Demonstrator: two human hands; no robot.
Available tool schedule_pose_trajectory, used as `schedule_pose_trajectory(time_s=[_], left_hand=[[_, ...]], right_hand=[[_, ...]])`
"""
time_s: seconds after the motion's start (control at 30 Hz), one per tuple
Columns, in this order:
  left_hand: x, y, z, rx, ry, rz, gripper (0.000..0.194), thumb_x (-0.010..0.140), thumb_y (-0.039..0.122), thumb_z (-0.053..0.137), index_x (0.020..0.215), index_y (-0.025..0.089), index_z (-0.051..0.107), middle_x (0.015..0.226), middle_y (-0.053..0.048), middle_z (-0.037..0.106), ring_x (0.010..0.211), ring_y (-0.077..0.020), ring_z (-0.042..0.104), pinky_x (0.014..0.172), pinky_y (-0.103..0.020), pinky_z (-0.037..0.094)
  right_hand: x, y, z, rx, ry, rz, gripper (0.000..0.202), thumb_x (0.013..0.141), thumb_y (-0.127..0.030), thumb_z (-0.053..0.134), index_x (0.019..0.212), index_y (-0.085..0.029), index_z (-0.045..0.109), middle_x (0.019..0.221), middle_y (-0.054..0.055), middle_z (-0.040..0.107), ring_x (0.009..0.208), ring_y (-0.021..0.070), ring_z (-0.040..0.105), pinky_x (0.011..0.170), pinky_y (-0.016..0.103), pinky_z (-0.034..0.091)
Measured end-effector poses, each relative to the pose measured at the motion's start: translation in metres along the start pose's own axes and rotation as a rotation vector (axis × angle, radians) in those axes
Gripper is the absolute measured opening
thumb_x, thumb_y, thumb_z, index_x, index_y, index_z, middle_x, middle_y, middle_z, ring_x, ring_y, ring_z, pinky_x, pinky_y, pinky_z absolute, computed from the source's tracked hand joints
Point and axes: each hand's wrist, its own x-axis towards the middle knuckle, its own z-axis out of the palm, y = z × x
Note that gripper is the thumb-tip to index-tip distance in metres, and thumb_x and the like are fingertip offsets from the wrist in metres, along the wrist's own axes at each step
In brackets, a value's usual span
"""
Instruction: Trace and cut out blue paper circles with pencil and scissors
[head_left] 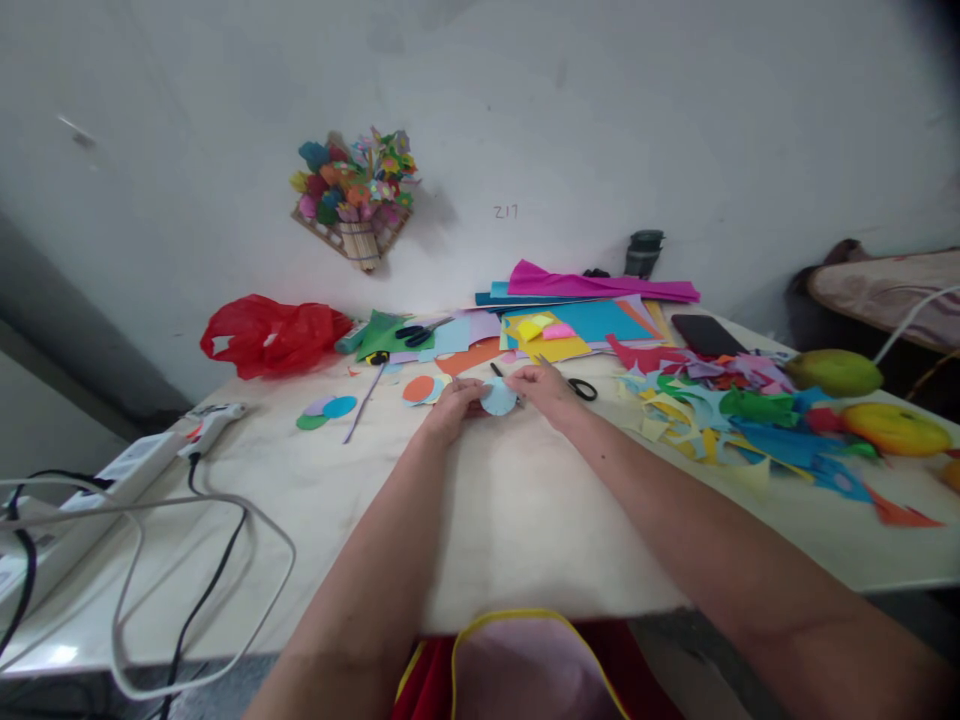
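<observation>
A pale blue paper circle (498, 398) is between my two hands, upright and facing me just above the table, its lower edge apparently snipped. My left hand (454, 406) pinches it at the left side. Closed fingers of my right hand (541, 388) grip its right edge. Beside my right hand lies a pair of scissors with a black handle loop (583, 390), partly hidden behind it. To the left of my left hand, an orange paper circle (421, 389) rests on other circles. Farther left are a blue circle (340, 406), a purple one and a green circle (312, 422).
Paper scraps (712, 410) and yellow-green fruit (836, 371) cover the right side, near a dark phone (706, 334). Coloured sheets (600, 320) and black-handled scissors (417, 332) lie at the back. A red plastic bag (270, 335), power strip (135, 470) and looping cables occupy the left.
</observation>
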Motion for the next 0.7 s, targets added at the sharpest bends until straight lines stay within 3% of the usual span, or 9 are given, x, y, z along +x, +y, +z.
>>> schedule_pose_trajectory(time_s=[0.7], left_hand=[[-0.0036,0.0053,0.0013,0.001,-0.024,-0.018,0.018,0.06,0.029,0.069,0.062,0.013,0.06,0.061,-0.003,0.06,0.056,-0.0132,0.056,0.062,-0.028,0.046]], right_hand=[[0.0015,0.0026,0.0,-0.019,0.017,-0.019,0.018,0.06,-0.033,0.062,0.061,-0.015,0.062,0.053,-0.002,0.055,0.053,0.0114,0.048,0.054,0.025,0.039]])
